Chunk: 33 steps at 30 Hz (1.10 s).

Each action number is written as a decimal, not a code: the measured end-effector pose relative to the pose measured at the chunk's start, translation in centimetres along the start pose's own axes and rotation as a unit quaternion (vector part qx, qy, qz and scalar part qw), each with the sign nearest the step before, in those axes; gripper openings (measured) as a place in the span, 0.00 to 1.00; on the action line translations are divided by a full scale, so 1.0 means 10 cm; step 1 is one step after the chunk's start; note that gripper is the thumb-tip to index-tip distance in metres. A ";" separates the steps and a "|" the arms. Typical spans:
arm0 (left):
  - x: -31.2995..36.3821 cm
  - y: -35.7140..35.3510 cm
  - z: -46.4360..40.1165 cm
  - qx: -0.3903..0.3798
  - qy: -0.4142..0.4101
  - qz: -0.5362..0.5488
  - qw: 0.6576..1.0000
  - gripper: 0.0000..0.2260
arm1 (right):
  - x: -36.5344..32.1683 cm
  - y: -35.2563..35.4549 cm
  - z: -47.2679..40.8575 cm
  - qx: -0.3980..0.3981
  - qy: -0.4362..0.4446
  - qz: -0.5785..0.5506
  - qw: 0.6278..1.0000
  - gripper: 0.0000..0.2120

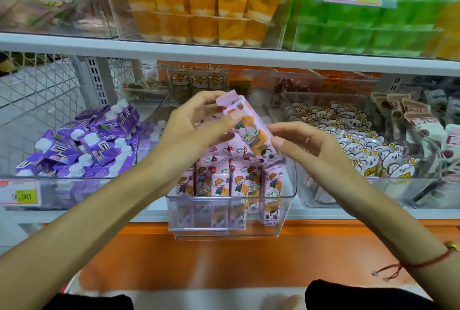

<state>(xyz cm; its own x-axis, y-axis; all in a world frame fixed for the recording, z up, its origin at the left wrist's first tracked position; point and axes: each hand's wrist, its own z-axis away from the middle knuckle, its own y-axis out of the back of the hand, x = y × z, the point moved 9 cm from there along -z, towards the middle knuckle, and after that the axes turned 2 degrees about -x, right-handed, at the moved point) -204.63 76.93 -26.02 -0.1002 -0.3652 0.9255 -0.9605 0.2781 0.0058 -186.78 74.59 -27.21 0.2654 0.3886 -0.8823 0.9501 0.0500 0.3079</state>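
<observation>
Left hand (196,130) grips the pink carton (254,135); its print is blurred.

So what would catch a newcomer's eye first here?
Mid-frame, the left hand grips a pink carton by its top while the right hand touches its lower end, above a clear bin of matching cartons. Purple cartons lie heaped at the left, and orange cups line the shelf above.
</observation>
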 end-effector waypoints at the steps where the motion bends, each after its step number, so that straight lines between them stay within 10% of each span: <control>1: 0.01 0.02 -0.02 0.003 -0.007 -0.027 1.000 0.11 | -0.04 0.08 0.00 0.036 0.025 0.072 0.996 0.08; 14: -0.37 -0.38 -0.15 -0.083 -0.042 -0.370 0.925 0.10 | 0.33 0.08 0.04 -0.013 -0.060 0.306 0.950 0.22; 23: -0.62 -0.62 -0.12 -0.209 -0.060 -0.595 0.774 0.18 | 0.39 0.08 0.10 -0.052 -0.020 0.347 0.936 0.30; 33: -0.57 -0.33 -1.05 -0.091 0.004 -0.501 0.860 0.10 | 0.33 0.35 0.05 0.047 0.013 0.260 0.964 0.06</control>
<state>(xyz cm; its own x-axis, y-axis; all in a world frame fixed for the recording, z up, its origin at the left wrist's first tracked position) -198.15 87.43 -27.36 0.7579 -0.4966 0.4230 -0.5065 -0.0392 0.8614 -182.51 75.62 -29.21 0.7072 0.3612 -0.6078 0.7003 -0.2402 0.6722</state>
